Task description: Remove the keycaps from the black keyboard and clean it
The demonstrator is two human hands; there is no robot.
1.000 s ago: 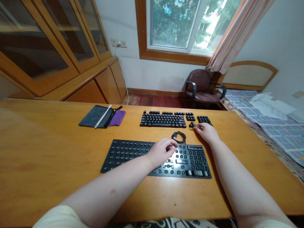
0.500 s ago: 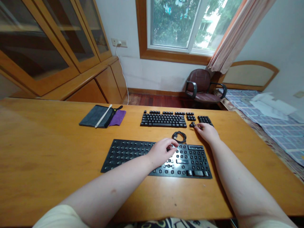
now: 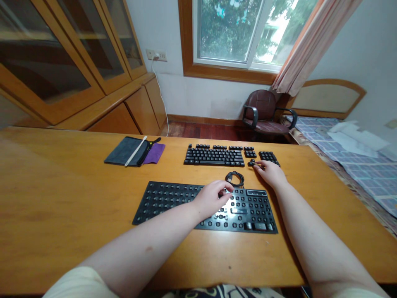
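Note:
A black keyboard base (image 3: 173, 203) with most of its keycaps off lies in front of me, and several keycaps (image 3: 259, 226) sit at its lower right corner. Over its middle my left hand (image 3: 212, 198) hovers or rests, fingers curved, a gap between thumb and forefinger and nothing visible in them. My right hand (image 3: 269, 171) reaches to the small arrow keycaps (image 3: 252, 162) beyond the base, its thumb and fingers pinched on a keycap there. Loose black keycaps (image 3: 214, 157) stand in keyboard order behind, with a number pad group (image 3: 269, 156) just past my right hand.
A coiled black USB cable (image 3: 235, 179) lies behind the base. At the back left are a dark grey pouch (image 3: 119, 152), a white stick (image 3: 135, 151) and a purple cloth (image 3: 155, 154). The wooden table (image 3: 77, 198) ends before a chair (image 3: 263, 107) and a bed (image 3: 350, 161).
My right hand stays at the arrow keycaps, where one keycap seems slightly raised or tilted. My left hand keeps its place over the base. The view has shifted very slightly.

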